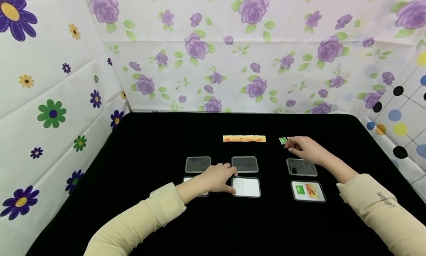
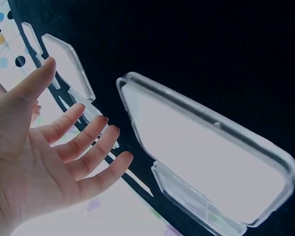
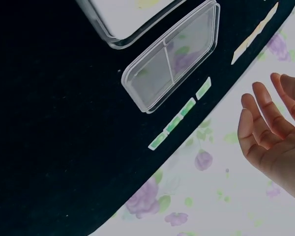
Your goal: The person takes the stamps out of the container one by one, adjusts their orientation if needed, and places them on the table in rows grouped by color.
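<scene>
My left hand [image 1: 217, 177] hovers by a clear-rimmed case with a white inside [image 1: 246, 187], its fingers loosely spread. Nothing lies in that palm in the left wrist view, where a similar white-filled case [image 2: 201, 147] is beside it. My right hand [image 1: 307, 148] is over the row of small green cards [image 1: 283, 140] at the back right, and covers part of it. In the right wrist view its fingers bend loosely with nothing visible in them; one green card [image 3: 204, 88] sits slightly apart from the others. A case with a green and an orange picture [image 1: 308, 191] lies nearer.
A row of orange cards [image 1: 244, 138] lies at the back middle. Transparent lids with a dividing line, one left [image 1: 198, 164], one middle [image 1: 244, 164] and one right [image 1: 301, 167], lie behind the cases. My left forearm partly covers another white-filled case [image 1: 187, 179]. Black cloth [image 1: 149, 148] covers the table.
</scene>
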Motion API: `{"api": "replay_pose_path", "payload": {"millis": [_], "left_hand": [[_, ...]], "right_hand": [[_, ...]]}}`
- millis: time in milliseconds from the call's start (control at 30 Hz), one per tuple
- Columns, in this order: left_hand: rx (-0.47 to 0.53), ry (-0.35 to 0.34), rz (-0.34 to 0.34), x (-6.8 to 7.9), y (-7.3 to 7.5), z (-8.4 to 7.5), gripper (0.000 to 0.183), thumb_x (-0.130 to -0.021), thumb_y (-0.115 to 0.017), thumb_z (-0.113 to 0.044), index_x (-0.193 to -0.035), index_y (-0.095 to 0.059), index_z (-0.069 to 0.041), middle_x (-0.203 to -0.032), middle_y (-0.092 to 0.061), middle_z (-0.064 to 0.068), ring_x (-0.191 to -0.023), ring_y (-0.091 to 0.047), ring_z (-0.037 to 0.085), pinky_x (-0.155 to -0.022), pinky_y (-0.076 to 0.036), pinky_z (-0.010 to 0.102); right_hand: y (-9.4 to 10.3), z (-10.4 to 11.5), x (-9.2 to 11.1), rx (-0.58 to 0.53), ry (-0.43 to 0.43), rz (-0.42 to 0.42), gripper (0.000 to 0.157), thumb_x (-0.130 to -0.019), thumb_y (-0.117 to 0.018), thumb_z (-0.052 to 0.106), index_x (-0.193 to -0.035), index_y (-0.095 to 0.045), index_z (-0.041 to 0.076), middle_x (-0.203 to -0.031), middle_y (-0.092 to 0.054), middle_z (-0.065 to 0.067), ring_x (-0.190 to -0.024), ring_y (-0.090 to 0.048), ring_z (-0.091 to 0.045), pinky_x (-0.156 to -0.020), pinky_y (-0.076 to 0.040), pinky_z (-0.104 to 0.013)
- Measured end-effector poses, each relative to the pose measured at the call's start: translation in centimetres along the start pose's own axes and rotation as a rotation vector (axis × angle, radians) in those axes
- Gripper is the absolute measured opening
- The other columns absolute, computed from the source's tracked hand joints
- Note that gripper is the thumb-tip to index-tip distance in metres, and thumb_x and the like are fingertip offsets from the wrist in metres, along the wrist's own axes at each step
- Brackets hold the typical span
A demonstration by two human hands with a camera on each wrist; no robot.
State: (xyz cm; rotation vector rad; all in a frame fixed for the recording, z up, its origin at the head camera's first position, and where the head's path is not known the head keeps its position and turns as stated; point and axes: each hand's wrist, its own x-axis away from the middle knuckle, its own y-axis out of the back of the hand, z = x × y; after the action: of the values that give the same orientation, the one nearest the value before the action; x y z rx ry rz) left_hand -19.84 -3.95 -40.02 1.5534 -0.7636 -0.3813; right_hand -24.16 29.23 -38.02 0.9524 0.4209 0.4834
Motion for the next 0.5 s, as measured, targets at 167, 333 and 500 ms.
{"api": "replay_pose_path", "payload": {"millis": [167,333,500], "left_hand": [[0.024,-0.034,-0.021,-0.3,0.4,-0.3,0.052,-0.08,-0.07,-0.047,-0.12,-0.059,-0.016,-0.113,-0.063,0.002,-0.098,-0.061,0.019,-0.074,-0.053,0.033],[0.03,-0.067,-0.038,-0.8,0.7,-0.8,0.05,-0.081,-0.069,-0.046,-0.12,-0.06,-0.016,-0.113,-0.064,0.002,-0.096,-0.063,0.017,-0.072,-0.053,0.03],[0.045,-0.116,-0.05,-1.3,0.8,-1.6,0.048,-0.082,-0.068,-0.045,-0.12,-0.062,-0.014,-0.115,-0.065,0.002,-0.096,-0.063,0.017,-0.075,-0.053,0.028]], "right_hand": [[0.2,-0.1,1.2,0.002,-0.028,0.021,0.011,-0.092,-0.055,0.0,-0.1,-0.061,-0.004,-0.084,-0.061,-0.011,-0.065,-0.05,-0.003,-0.059,-0.043,-0.024],[0.3,-0.4,2.3,-0.015,-0.018,0.02,0.011,-0.091,-0.057,-0.001,-0.1,-0.06,-0.005,-0.085,-0.061,-0.011,-0.067,-0.053,-0.004,-0.059,-0.045,-0.024],[0.1,-0.7,3.3,-0.003,-0.023,0.018,0.011,-0.09,-0.058,0.0,-0.1,-0.061,-0.004,-0.084,-0.06,-0.007,-0.069,-0.054,-0.009,-0.059,-0.044,-0.024]]}}
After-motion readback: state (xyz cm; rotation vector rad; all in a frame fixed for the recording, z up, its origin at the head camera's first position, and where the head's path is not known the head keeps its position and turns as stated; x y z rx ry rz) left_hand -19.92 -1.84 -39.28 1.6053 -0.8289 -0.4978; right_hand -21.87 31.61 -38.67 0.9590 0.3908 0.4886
